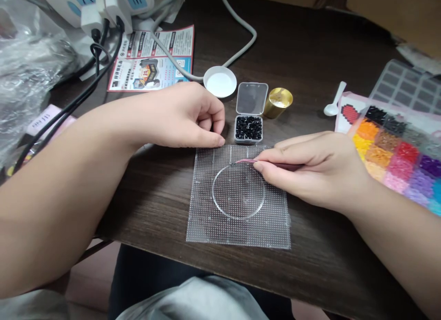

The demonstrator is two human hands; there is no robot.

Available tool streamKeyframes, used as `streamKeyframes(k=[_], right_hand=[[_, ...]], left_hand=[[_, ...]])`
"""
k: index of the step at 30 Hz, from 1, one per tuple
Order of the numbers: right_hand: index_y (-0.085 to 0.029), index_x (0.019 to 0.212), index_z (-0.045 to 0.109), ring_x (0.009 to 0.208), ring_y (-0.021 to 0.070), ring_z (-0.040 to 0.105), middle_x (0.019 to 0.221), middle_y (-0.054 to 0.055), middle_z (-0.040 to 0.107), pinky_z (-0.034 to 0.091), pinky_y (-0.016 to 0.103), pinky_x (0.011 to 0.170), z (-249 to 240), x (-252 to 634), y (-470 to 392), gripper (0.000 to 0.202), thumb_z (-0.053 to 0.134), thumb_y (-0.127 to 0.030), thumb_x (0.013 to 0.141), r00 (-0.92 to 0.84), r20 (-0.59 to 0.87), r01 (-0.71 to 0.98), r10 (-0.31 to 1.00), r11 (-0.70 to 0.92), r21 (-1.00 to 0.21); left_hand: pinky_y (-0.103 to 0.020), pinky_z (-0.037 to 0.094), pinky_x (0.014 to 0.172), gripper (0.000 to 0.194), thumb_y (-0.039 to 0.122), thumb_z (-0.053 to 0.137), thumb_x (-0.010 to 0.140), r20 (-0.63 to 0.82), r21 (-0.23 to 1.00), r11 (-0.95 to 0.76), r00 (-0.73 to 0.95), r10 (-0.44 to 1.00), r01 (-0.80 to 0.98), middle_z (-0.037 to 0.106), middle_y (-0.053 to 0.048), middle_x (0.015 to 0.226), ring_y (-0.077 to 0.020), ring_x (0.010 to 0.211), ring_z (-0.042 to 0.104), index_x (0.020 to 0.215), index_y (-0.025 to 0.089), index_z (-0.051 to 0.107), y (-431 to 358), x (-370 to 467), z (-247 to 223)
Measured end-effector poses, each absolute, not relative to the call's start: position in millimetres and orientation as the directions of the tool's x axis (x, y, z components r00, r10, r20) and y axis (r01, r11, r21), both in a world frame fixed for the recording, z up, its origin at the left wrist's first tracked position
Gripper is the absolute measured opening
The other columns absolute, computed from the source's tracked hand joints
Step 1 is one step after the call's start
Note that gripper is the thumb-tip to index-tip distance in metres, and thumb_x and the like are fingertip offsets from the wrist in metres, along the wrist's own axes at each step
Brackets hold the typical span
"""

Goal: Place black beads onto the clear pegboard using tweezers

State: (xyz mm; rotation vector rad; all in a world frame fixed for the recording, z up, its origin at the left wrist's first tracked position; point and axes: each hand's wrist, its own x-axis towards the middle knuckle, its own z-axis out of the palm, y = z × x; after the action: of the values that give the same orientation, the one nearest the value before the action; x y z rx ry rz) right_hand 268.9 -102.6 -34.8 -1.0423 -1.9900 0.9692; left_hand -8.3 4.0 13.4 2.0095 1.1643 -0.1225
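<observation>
A clear square pegboard (pixel 275 210) lies flat on the dark table, with a clear ring (pixel 238 217) on it. In my right hand (pixel 310 171) are pink tweezers (pixel 246 160), pinched between thumb and fingers. Their tip is at the ring's top edge, by a small dark bead (pixel 233 164). My left hand (pixel 188 115) rests at the board's upper left edge, fingers curled, thumb along the edge, nothing visible in it. Behind the board stands an open small clear box (pixel 248 128) of black beads, beside a gold cup (pixel 279 102).
A white round dish (pixel 219 81) and a printed leaflet (pixel 151 58) lie behind my left hand. At the right are a white spoon (pixel 332 109) and a tray of coloured beads (pixel 396 150). Cables (pixel 74 102), a power strip (pixel 74 3) and plastic wrap (pixel 27 58) crowd the left.
</observation>
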Motion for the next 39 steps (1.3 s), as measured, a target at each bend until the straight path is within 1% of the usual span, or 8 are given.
streamKeyframes(k=[11, 17, 19, 22, 26, 29, 33, 39], right_hand=[[-0.031, 0.106, 0.108, 0.066, 0.0208, 0.087, 0.088, 0.002, 0.096, 0.066, 0.026, 0.055, -46.3, 270.0, -106.0, 0.015, 0.096, -0.021, 0.104, -0.291, 0.286, 0.44, 0.913, 0.393, -0.807], [-0.034, 0.101, 0.107, 0.055, 0.0188, 0.073, 0.076, 0.0, 0.09, 0.055, 0.028, 0.048, -56.9, 267.0, -109.4, 0.013, 0.097, -0.028, 0.104, -0.051, 0.336, 0.515, 0.94, 0.313, -0.798], [-0.035, 0.1, 0.107, 0.058, 0.0197, 0.075, 0.079, 0.001, 0.092, 0.057, 0.028, 0.05, -59.0, 265.1, -109.0, 0.013, 0.097, -0.027, 0.102, 0.017, 0.335, 0.505, 0.942, 0.281, -0.816], [-0.036, 0.099, 0.107, 0.064, 0.0211, 0.079, 0.08, 0.001, 0.092, 0.059, 0.029, 0.053, -60.8, 263.4, -108.1, 0.015, 0.097, -0.025, 0.099, 0.04, 0.304, 0.506, 0.952, 0.243, -0.827], [-0.034, 0.099, 0.106, 0.059, 0.0188, 0.07, 0.074, 0.0, 0.086, 0.051, 0.029, 0.051, -59.5, 263.4, -108.2, 0.008, 0.099, -0.029, 0.1, 0.088, 0.311, 0.539, 0.946, 0.217, -0.814], [-0.032, 0.092, 0.102, 0.055, 0.0171, 0.061, 0.066, 0.0, 0.077, 0.047, 0.03, 0.05, -52.9, 264.4, -106.5, 0.011, 0.099, -0.033, 0.102, 0.077, 0.274, 0.556, 0.959, 0.187, -0.81], [-0.031, 0.091, 0.095, 0.054, 0.0172, 0.062, 0.067, 0.001, 0.077, 0.046, 0.029, 0.047, -46.3, 267.0, -101.9, 0.017, 0.098, -0.033, 0.108, 0.017, 0.245, 0.502, 0.969, 0.204, -0.841], [-0.029, 0.097, 0.086, 0.045, 0.0156, 0.053, 0.059, -0.004, 0.069, 0.039, 0.03, 0.041, -47.9, 271.2, -97.9, 0.018, 0.094, -0.029, 0.114, -0.072, 0.236, 0.464, 0.969, 0.242, -0.852]], left_hand=[[-0.034, 0.04, 0.06, 0.015, 0.028, 0.09, 0.092, -0.394, 0.653, -0.289, 0.64, 0.66, 0.7, 0.07, 0.002, 0.064, -0.0165, 0.056, 0.058, 0.085, 0.027, 0.077, 10.5, -13.0, 4.7], [-0.033, 0.04, 0.059, 0.016, 0.032, 0.088, 0.091, -0.394, 0.677, -0.272, 0.649, 0.651, 0.684, 0.068, 0.004, 0.062, -0.016, 0.054, 0.057, 0.082, 0.027, 0.075, 9.0, -12.7, 5.3], [-0.032, 0.041, 0.059, 0.017, 0.032, 0.087, 0.092, -0.399, 0.682, -0.265, 0.65, 0.647, 0.682, 0.067, 0.005, 0.062, -0.0157, 0.054, 0.057, 0.083, 0.027, 0.074, 9.0, -12.4, 4.8], [-0.032, 0.041, 0.059, 0.017, 0.034, 0.087, 0.091, -0.402, 0.687, -0.262, 0.655, 0.64, 0.678, 0.066, 0.005, 0.061, -0.0155, 0.054, 0.056, 0.083, 0.027, 0.074, 9.6, -13.5, 4.2], [-0.032, 0.04, 0.057, 0.015, 0.034, 0.087, 0.088, -0.409, 0.693, -0.257, 0.661, 0.629, 0.674, 0.066, 0.005, 0.06, -0.0161, 0.055, 0.056, 0.083, 0.028, 0.075, 13.3, -17.8, 2.6], [-0.031, 0.04, 0.056, 0.013, 0.034, 0.088, 0.088, -0.423, 0.693, -0.247, 0.661, 0.62, 0.677, 0.067, 0.004, 0.062, -0.0157, 0.055, 0.057, 0.086, 0.028, 0.077, 16.8, -20.7, 1.5], [-0.031, 0.041, 0.056, 0.014, 0.031, 0.089, 0.087, -0.432, 0.688, -0.248, 0.661, 0.614, 0.681, 0.066, 0.005, 0.063, -0.0147, 0.054, 0.056, 0.092, 0.028, 0.077, 16.9, -21.3, 2.1], [-0.035, 0.035, 0.051, 0.044, 0.019, 0.085, 0.081, -0.328, 0.771, -0.19, 0.635, 0.7, 0.608, 0.061, 0.01, 0.063, -0.0156, 0.05, 0.047, 0.116, 0.032, 0.062, 10.9, -20.3, -1.5]])
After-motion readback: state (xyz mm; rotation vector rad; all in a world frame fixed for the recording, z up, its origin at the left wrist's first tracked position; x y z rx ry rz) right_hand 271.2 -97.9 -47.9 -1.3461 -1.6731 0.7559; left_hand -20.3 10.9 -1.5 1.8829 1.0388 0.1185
